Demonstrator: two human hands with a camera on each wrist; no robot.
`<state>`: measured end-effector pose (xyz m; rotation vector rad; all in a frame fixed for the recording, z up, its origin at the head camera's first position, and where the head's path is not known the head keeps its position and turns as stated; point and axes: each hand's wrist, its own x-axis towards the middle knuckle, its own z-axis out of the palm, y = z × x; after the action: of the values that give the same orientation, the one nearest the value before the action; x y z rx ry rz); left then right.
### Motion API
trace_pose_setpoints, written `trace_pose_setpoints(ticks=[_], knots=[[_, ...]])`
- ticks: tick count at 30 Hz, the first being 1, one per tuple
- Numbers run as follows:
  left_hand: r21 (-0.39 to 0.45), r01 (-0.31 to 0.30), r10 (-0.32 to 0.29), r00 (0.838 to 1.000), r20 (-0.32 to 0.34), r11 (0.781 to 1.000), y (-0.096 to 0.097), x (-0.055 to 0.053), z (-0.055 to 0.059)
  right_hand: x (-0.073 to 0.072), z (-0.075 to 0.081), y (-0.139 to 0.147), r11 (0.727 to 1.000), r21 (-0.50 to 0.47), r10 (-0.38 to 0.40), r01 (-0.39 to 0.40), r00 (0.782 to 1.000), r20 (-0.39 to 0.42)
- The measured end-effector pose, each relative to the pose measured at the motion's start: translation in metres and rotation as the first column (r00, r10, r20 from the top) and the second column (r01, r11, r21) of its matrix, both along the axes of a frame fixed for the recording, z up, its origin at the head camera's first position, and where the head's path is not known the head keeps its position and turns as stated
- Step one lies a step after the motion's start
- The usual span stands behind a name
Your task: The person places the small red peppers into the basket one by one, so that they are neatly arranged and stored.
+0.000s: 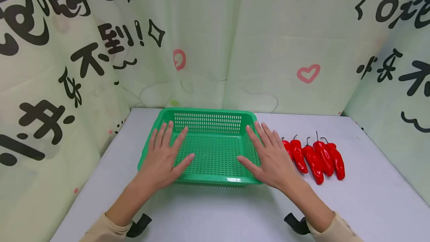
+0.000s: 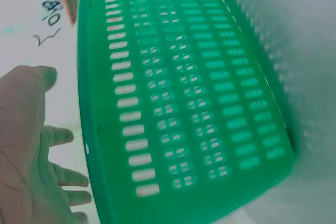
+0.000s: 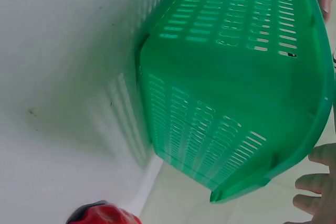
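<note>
A green plastic basket (image 1: 215, 179) with slotted sides stands on the white table, and its inside shows only its own mesh floor. Over its left end my left hand (image 1: 161, 160) is held with fingers spread and thumb pointing inward. My right hand (image 1: 272, 156) hovers likewise over the right end, its fingers straight. Neither hand holds anything. In the left wrist view, the fingers (image 2: 63, 177) are beside the rim of the basket (image 2: 121, 129). The right wrist view shows fingertips (image 3: 310, 182) near the basket's corner (image 3: 236, 93).
Several red peppers (image 1: 314, 160) lie in a row on the table (image 1: 369, 182), just right of the basket and close to my right hand. A pale printed curtain (image 1: 268, 47) hangs behind the table and along both sides.
</note>
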<state>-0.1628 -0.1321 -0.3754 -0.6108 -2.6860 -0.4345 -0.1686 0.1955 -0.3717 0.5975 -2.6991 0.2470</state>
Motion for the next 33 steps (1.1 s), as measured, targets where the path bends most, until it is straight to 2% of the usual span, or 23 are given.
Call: trace_pose_setpoints(ticks=[4, 9, 12, 16, 21, 27, 33], knots=[[0.088, -0.018, 0.014, 0.998, 0.053, 0.996, -0.015, 0.004, -0.002, 0.003, -0.001, 0.008, 0.999, -0.049, -0.021, 0.022, 1.000, 0.019], [0.183, -0.031, 0.024, 0.999, 0.039, 0.983, -0.031, 0.009, -0.009, 0.005, -0.001, 0.023, 0.995, -0.095, -0.034, 0.040, 0.997, 0.062], [0.246, -0.040, 0.030, 0.999, 0.044, 0.968, -0.038, 0.011, -0.011, 0.005, -0.002, 0.032, 0.991, -0.119, -0.050, 0.061, 0.994, 0.095], [0.341, -0.074, 0.041, 0.994, 0.103, 0.937, -0.048, 0.011, -0.011, 0.005, -0.004, 0.043, 0.982, -0.162, -0.072, 0.092, 0.989, 0.125], [0.413, -0.117, 0.037, 0.980, 0.195, 0.903, -0.058, 0.005, -0.011, 0.004, -0.010, 0.054, 0.971, -0.205, -0.093, 0.125, 0.983, 0.158], [0.467, -0.126, 0.002, 0.967, 0.255, 0.875, -0.064, -0.006, -0.015, -0.003, -0.020, 0.063, 0.960, -0.235, -0.101, 0.151, 0.973, 0.209], [0.490, -0.141, -0.018, 0.952, 0.306, 0.860, -0.068, -0.014, -0.020, -0.013, -0.032, 0.070, 0.960, -0.243, -0.083, 0.142, 0.967, 0.240]])
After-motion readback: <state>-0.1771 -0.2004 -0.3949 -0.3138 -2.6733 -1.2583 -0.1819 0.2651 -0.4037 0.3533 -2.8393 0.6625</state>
